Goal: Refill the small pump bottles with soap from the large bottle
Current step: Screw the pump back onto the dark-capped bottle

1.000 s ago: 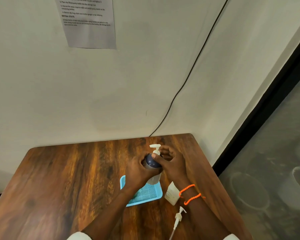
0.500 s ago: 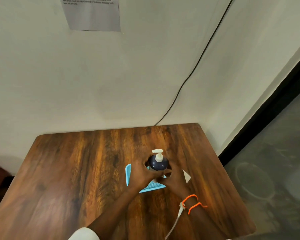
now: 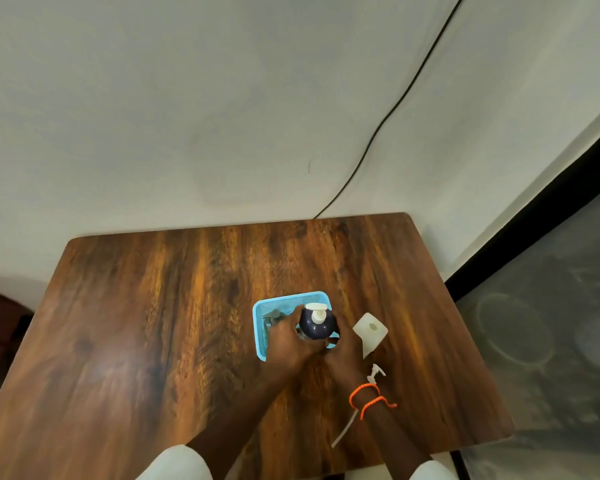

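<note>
A small pump bottle [image 3: 316,325] with a dark blue collar and a white pump head stands upright in a light blue mesh tray [image 3: 266,308] on the wooden table [image 3: 153,323]. My left hand [image 3: 291,344] wraps its left side and my right hand [image 3: 343,344] holds its right side, so its lower body is hidden. A whitish open bottle [image 3: 370,331] with no pump stands just right of my right hand. A loose white pump with its long tube [image 3: 374,374] lies on the table near my right wrist.
A black cable [image 3: 388,114] runs down the wall to the table's back edge. The table's right edge borders a dark-framed glass panel [image 3: 551,323]. Something grey [image 3: 272,315] lies in the tray, partly hidden by my left hand.
The view has tilted down, so the table fills more of the frame. Both hands have lowered the small pump bottle into the blue tray; a second ago they held it above the tray.
</note>
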